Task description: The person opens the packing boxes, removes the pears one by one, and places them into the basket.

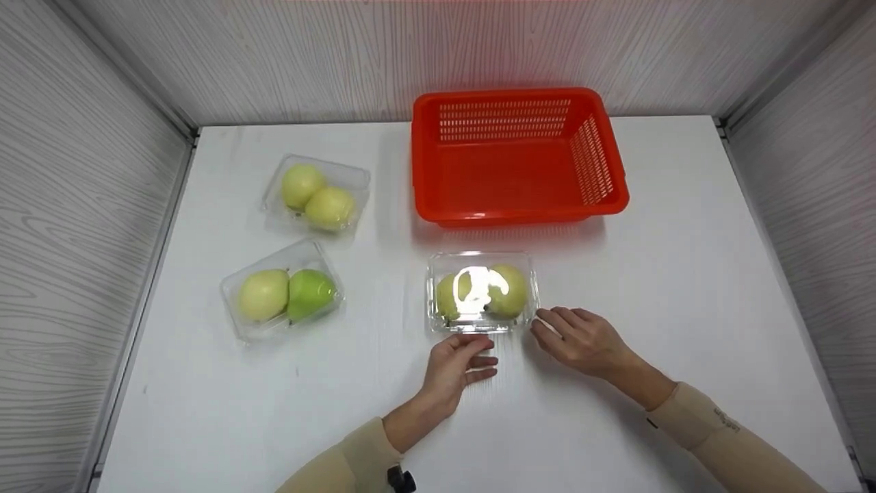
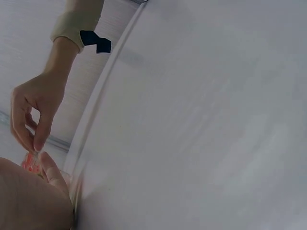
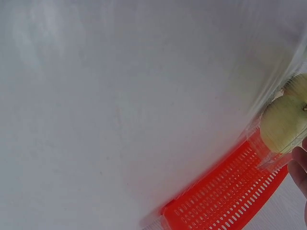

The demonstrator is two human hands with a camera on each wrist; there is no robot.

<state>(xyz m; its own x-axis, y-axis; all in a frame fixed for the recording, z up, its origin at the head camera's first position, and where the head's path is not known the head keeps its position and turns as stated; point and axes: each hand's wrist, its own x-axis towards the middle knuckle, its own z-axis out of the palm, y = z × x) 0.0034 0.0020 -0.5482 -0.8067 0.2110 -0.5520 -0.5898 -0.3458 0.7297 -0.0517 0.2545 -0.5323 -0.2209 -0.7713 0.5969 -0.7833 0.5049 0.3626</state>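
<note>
A clear plastic box with two yellow-green pears inside sits in front of me, glare across its top. My left hand pinches at the box's front lip with thumb and index finger; the other fingers stick out below. At the front right corner, my right hand has its bent fingertips against the box side. In the right wrist view, those fingertips show close beside the box and a pear. The left wrist view shows the left hand partly cropped, with the right hand beyond it.
A red plastic basket with slotted walls stands behind the box. To the left lie two more clear boxes: the farther one has two yellow pears, the nearer one a yellow and a green pear. Panel walls border the white table.
</note>
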